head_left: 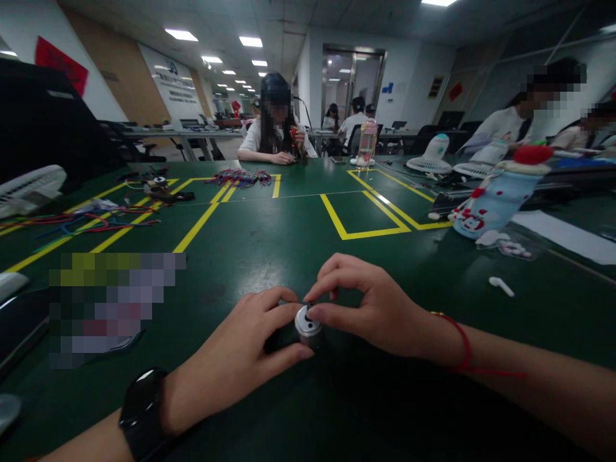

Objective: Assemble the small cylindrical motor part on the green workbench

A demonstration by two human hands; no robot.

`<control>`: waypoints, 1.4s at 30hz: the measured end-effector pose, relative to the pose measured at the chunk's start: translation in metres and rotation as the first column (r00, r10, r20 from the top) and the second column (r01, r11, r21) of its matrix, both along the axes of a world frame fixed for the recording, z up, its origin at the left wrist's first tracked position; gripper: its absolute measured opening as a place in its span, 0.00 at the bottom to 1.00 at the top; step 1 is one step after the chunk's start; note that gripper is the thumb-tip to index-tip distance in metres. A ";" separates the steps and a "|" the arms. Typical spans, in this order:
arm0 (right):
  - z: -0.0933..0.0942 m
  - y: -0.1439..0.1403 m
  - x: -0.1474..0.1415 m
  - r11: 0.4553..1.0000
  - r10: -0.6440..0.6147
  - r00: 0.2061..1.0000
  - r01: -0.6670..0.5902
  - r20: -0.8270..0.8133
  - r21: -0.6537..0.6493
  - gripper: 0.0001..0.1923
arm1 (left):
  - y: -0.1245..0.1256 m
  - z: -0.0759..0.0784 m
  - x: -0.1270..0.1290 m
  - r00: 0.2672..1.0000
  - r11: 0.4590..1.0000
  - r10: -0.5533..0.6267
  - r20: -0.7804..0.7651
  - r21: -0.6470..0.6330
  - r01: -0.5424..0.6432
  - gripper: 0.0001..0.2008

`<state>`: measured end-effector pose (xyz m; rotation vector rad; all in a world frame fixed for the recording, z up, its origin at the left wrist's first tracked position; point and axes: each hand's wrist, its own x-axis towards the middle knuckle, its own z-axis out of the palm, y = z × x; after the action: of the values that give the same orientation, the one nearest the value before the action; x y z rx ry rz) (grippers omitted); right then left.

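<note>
The left hand [240, 359] wraps the base of a small silver metal cylinder [308, 327] standing on the green table [298, 244], apparently to steady it. The right hand [370, 305] pinches its top from just beside, fingertips on the cap. Right of that hand lies a white earbud [501, 286]; farther off, a snowman-patterned bottle [495, 196]. Far beyond the left hand lie coloured cords [91, 221].

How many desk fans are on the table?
3. One white fan at the left edge, one at far right centre and another just right of it, partly hidden by a snowman bottle. More may be hidden behind clutter.
</note>
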<state>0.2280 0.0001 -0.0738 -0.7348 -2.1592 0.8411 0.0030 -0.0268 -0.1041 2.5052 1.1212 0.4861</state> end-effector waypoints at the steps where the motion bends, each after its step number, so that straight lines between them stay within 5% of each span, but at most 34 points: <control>1: 0.001 -0.001 -0.001 1.000 0.008 1.000 -0.008 0.016 -0.007 0.06 | 0.000 0.001 0.000 1.000 1.000 -0.002 -0.001 0.000 0.002 0.11; 8: 0.001 0.005 0.006 0.993 -0.005 1.000 0.005 -0.001 -0.120 0.11 | 0.002 0.001 0.003 1.000 1.000 -0.010 0.005 -0.001 0.010 0.11; 11: -0.005 0.028 0.024 0.961 -0.196 0.975 0.171 -0.100 -0.217 0.12 | 0.003 0.001 0.005 1.000 1.000 -0.012 0.005 -0.023 0.012 0.11; 14: -0.018 0.061 0.053 0.871 -0.455 0.883 0.412 -0.120 -0.267 0.13 | 0.002 0.003 0.006 1.000 0.999 -0.014 0.009 -0.033 0.015 0.11; 19: -0.042 0.100 0.090 0.786 -0.593 0.793 0.534 -0.140 -0.311 0.17 | 0.001 0.003 0.007 1.000 0.999 -0.011 0.015 -0.042 0.011 0.10; 36: -0.029 0.073 0.071 0.888 -0.443 0.893 0.449 0.078 -0.104 0.13 | -0.001 0.008 0.011 1.000 1.000 -0.016 0.016 -0.012 0.016 0.11; 39: -0.019 0.045 0.048 0.940 -0.330 0.939 0.336 0.093 -0.052 0.10 | 0.000 0.007 0.011 1.000 1.000 -0.010 0.015 -0.001 0.010 0.11; 42: -0.009 0.015 0.024 0.996 -0.090 0.994 0.091 0.057 -0.019 0.11 | 0.001 0.005 0.011 1.000 1.000 -0.010 0.012 0.005 0.010 0.11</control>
<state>0.2524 0.0153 -0.0830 -0.8699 -2.1519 0.8063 0.0143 -0.0261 -0.0995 2.5078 1.1036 0.5011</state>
